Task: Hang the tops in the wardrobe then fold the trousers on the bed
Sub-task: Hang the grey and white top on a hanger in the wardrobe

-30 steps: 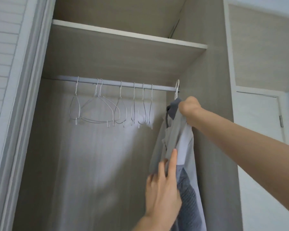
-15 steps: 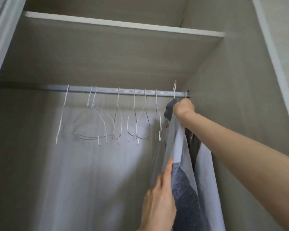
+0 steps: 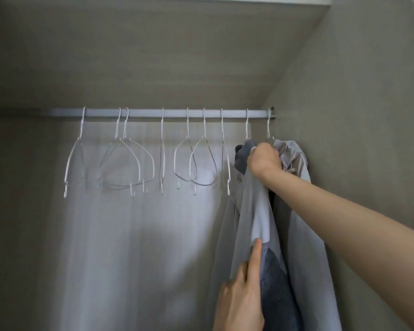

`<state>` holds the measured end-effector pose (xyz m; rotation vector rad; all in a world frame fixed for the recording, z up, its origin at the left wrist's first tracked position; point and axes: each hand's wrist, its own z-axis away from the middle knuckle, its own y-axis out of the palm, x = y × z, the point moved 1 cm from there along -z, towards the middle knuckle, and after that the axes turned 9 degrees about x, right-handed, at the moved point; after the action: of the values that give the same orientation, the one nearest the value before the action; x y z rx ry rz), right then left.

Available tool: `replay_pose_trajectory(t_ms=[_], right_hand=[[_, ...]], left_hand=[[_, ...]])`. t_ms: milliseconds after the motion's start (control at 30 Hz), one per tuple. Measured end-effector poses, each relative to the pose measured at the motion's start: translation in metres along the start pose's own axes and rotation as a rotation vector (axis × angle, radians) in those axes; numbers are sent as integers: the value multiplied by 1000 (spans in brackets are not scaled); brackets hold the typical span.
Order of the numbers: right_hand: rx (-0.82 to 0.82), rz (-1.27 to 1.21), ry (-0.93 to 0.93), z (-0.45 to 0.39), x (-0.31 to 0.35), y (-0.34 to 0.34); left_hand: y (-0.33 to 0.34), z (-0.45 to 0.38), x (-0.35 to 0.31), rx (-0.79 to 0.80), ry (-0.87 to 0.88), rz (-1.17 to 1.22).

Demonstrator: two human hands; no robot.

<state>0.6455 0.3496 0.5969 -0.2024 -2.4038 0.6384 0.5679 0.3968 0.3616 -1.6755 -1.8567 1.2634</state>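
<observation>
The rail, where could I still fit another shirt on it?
The rail has its widest gap between the leftmost hanger and the next pair. The right end is crowded: the grey top and another top hang by the wall, with both hands there.

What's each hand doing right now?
Left hand: open, index finger straight against the grey top.
Right hand: closed, gripping the grey top near its collar, just under the rail.
</observation>
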Motion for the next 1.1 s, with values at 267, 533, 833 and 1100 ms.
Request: replay_pose_trajectory(t_ms=[267, 533, 833, 1100], right_hand=[[-132, 302, -307, 82, -20, 18], [180, 284, -339, 219, -43, 13], [413, 197, -566, 372, -55, 13], [704, -214, -822, 543, -46, 36]], left_hand=[[-14, 71, -19, -82, 15, 1], [-10, 140, -7, -67, -39, 137], [-27, 272, -12, -27, -235, 112], [-44, 481, -52, -278, -664, -136]])
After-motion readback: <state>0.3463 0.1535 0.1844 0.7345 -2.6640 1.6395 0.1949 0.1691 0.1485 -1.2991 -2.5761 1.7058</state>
